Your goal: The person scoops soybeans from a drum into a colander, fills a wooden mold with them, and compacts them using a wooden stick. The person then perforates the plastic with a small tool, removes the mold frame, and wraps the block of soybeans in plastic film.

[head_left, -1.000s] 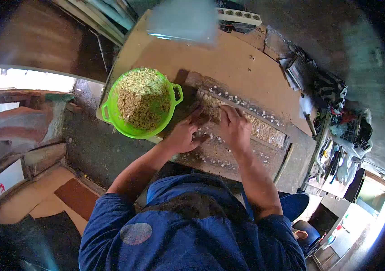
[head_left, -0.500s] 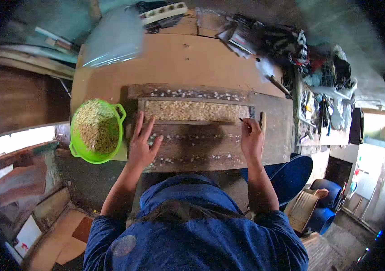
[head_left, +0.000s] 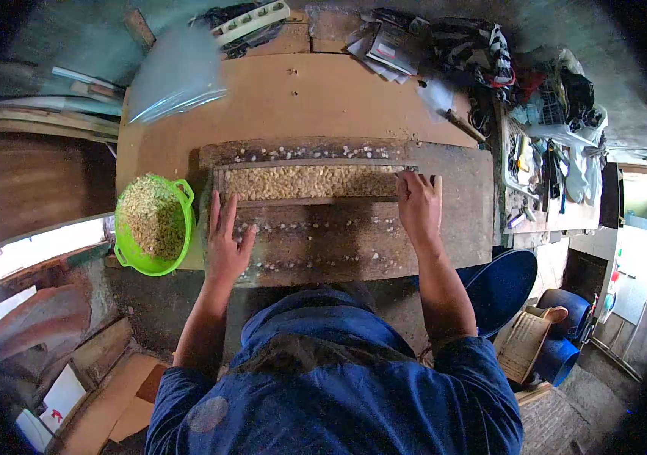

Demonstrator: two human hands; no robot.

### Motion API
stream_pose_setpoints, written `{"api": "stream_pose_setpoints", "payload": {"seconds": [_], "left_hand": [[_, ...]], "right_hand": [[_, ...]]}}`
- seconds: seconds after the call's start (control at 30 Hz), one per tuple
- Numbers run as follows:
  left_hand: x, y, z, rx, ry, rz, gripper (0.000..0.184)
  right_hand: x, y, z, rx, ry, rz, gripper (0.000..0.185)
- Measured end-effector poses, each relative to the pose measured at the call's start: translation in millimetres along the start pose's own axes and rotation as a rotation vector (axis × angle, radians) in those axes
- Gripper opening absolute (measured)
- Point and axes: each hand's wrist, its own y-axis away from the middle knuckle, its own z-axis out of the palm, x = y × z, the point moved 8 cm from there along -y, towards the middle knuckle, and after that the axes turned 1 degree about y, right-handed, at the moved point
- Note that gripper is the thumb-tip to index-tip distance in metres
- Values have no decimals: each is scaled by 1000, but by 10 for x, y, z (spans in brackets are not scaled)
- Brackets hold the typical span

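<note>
A long, narrow wooden frame (head_left: 316, 202) lies on a dark wooden board (head_left: 323, 235), filled with pale beige bits (head_left: 300, 182) that look like chopped nuts or grains. My left hand (head_left: 226, 246) is open, fingers spread, its fingertips at the frame's lower left corner. At the frame's right end, my right hand (head_left: 420, 208) is closed in a pinch; a small dark tip pokes out from its fingers, but its kind does not show. Left of the board stands a green basin (head_left: 187, 216) with handles, heaped with similar pale bits (head_left: 153, 212).
White crumbs dot the board above and below the frame. A clear plastic bag (head_left: 175, 83) and a power strip (head_left: 251, 23) lie at the back of the table (head_left: 278, 98). Papers (head_left: 391, 49) and black bags (head_left: 467, 45) sit back right. Blue barrels (head_left: 566, 311) stand on the floor.
The view has shifted a little, so the table things sit further left. My right hand has moved up to the frame's right end. My left hand stays at the lower left corner.
</note>
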Motion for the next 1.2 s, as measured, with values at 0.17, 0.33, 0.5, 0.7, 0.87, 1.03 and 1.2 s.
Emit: {"api": "stream_pose_setpoints", "payload": {"seconds": [0.17, 0.33, 0.5, 0.7, 0.87, 1.03, 1.2], "left_hand": [[29, 16, -27, 22, -38, -37, 70], [31, 58, -45, 56, 18, -52, 71], [75, 88, -77, 65, -38, -63, 71], [61, 167, -70, 57, -10, -97, 71], [34, 240, -70, 67, -40, -89, 72], [-103, 273, 28, 22, -9, -157, 74], [-161, 219, 44, 8, 103, -310, 77]], "right_hand": [[101, 5, -147, 84, -167, 80, 13], [607, -53, -191, 136, -237, 326, 12], [1374, -270, 63, 182, -176, 520, 12], [1780, -504, 288, 76, -178, 631, 23], [1791, -529, 242, 119, -150, 662, 28], [1822, -547, 224, 101, -121, 687, 24], [1596, -304, 131, 97, -291, 629, 30]]}}
